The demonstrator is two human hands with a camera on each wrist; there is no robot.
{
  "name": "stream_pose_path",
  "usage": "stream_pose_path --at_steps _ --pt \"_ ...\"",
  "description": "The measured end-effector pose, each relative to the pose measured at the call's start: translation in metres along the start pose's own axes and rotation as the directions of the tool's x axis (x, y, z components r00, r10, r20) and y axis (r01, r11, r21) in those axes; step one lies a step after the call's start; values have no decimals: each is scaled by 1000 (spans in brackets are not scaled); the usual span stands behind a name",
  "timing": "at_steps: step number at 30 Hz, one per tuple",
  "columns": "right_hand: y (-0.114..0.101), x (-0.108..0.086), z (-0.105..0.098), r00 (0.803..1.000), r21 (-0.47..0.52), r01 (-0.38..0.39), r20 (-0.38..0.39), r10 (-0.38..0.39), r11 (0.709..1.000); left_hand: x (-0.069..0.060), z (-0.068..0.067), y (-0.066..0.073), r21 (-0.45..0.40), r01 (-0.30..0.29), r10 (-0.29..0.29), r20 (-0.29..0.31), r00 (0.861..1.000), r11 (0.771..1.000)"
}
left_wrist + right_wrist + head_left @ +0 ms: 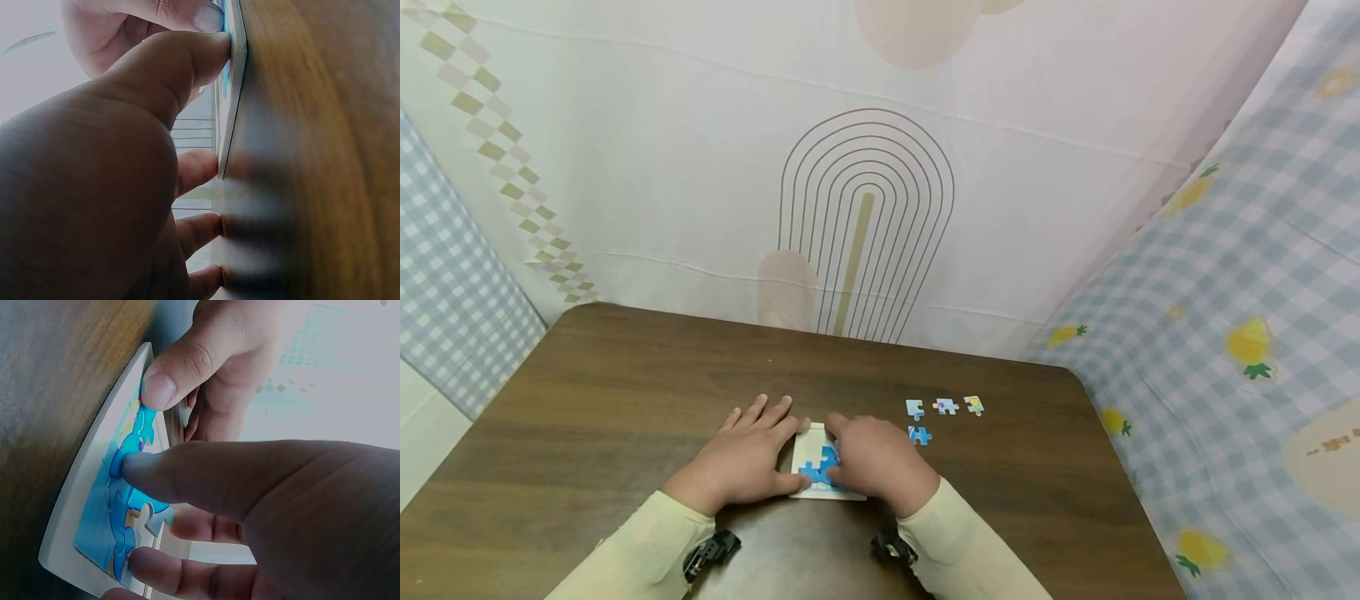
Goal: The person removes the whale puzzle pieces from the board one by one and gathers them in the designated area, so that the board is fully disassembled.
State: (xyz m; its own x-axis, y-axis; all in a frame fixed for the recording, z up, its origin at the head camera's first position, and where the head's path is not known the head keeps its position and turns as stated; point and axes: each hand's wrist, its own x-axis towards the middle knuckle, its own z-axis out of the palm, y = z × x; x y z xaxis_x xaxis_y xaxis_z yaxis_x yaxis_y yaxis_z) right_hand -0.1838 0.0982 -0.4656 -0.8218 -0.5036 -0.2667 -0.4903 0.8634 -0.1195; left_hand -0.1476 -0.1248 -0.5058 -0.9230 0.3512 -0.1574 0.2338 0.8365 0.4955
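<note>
Pale puzzle board [804, 442], flat on the table [700, 350], blue pieces [827, 457] inside

Brown wood-grain table [1022, 483]; behind, white cloth [685, 167], arch print; right, blue-checked cloth [1187, 267], yellow fruit.

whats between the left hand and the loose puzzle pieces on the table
The puzzle board and the right hand lie between the left hand and the loose pieces; the head view shows this.

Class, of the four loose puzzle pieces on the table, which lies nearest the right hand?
The mostly blue piece, lying alone closer to the person; the other three pieces form a row beyond it, farther from the right hand.
</note>
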Motion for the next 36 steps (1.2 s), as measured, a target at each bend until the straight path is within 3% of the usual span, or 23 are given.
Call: stream_pose_path --at_steps 9,19,23,29,36 --pt "-3 -4 7 998 -14 -11 -70 10 1000 -1 0 0 3 1 -1 -5 1000 1000" --pt "0 -6 15 992 151 53 -119 -35 987 1 2 -2 18 4 -4 -8 1000 1000" --pt "5 -7 20 984 202 124 -148 -95 971 1 1 -1 24 1 -1 -13 1000 1000" --pt "10 -8 29 955 272 251 -226 -192 929 0 0 0 28 -8 8 -18 1000 1000" --pt "9 -9 31 940 344 292 -276 -202 892 0 0 -1 18 -5 5 -11 1000 1000"
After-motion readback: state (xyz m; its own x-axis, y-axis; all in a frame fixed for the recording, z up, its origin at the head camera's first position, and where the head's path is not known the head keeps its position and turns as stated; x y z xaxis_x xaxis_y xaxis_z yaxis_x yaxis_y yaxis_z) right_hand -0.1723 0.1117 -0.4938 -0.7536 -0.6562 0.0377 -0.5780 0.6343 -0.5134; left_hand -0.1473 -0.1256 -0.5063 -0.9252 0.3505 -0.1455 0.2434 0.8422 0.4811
